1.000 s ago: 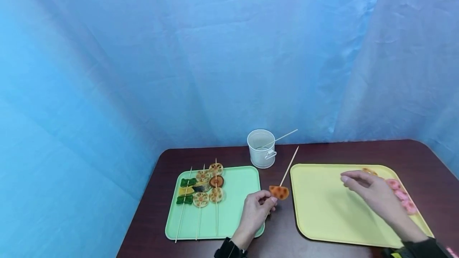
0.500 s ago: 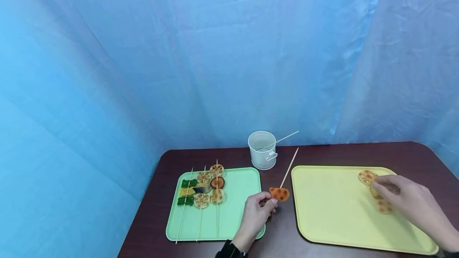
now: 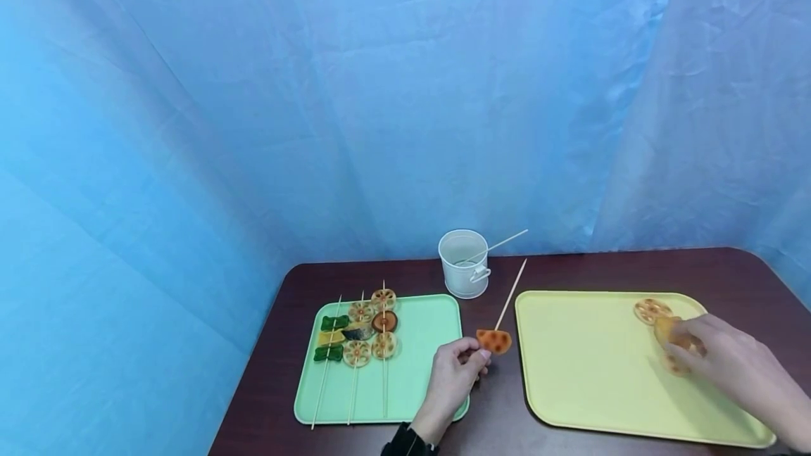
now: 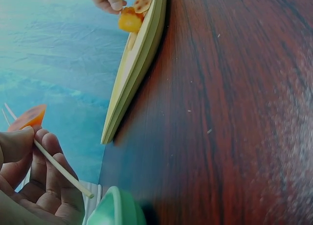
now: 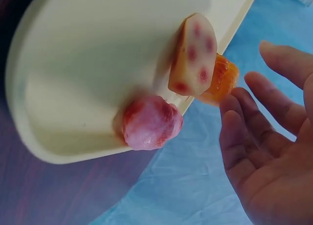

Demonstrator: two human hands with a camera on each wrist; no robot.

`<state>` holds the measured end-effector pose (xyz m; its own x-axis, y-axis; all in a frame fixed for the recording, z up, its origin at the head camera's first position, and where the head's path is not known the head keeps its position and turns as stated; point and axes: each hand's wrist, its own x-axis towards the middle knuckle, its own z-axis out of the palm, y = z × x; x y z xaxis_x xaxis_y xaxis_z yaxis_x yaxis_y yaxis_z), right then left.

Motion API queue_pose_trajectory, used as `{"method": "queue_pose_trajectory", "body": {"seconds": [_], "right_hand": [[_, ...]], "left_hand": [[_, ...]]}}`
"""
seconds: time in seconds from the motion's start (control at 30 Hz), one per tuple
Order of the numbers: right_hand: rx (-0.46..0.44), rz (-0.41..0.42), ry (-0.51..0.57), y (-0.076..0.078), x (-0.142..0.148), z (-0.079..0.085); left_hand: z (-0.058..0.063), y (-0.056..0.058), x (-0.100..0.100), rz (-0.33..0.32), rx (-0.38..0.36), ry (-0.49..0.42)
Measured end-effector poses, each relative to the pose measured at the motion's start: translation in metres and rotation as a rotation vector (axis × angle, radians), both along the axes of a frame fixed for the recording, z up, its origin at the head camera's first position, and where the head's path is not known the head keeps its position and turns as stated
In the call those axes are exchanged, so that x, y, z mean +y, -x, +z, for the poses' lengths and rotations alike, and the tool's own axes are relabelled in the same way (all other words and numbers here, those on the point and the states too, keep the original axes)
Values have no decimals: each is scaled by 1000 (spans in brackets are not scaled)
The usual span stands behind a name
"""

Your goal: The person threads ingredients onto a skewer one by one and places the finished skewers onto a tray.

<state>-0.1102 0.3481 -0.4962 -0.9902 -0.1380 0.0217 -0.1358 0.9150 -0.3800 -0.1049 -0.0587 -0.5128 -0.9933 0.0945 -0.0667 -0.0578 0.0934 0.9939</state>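
My left hand (image 3: 453, 378) pinches a wooden skewer (image 3: 510, 294) that points up and away. A half-round orange slice with dark spots (image 3: 493, 341) is threaded on it, by the fingertips; the left wrist view shows the skewer's other end (image 4: 73, 180) below the thumb. My right hand (image 3: 728, 357) is over the right side of the yellow tray (image 3: 583, 371), beside a yellow-orange piece (image 5: 221, 80). In the right wrist view its thumb stands apart from that piece, fingertips close to it. A pale, red-spotted slice (image 5: 198, 54) and a pink piece (image 5: 152, 123) lie nearby.
A green tray (image 3: 418, 400) on the left bears three filled skewers with lotus slices (image 3: 357, 353), green pieces (image 3: 329, 353) and a mushroom slice (image 3: 384, 321). Behind stands a white bucket (image 3: 464, 276) with a thin stick. A lotus slice (image 3: 652, 310) lies on the yellow tray.
The right hand has moved right and down from above the yellow tray to the food pieces at its right side. The left hand has kept its hold on the skewer.
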Motion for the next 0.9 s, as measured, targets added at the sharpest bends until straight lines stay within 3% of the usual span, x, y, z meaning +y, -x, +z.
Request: {"method": "queue_pose_trajectory", "body": {"seconds": [0.13,0.43,0.67,0.9], "right_hand": [[-4,26,-18,-2,0,-3],[86,73,-62,-5,-1,-10],[304,129,-94,-9,-3,-24],[144,72,-113,-8,-4,-22]], "left_hand": [[0,1,1,4,-1,-3],[0,-1,2,19,5,-11],[-1,-1,1,9,-4,-2],[-3,0,2,-1,-4,2]]}}
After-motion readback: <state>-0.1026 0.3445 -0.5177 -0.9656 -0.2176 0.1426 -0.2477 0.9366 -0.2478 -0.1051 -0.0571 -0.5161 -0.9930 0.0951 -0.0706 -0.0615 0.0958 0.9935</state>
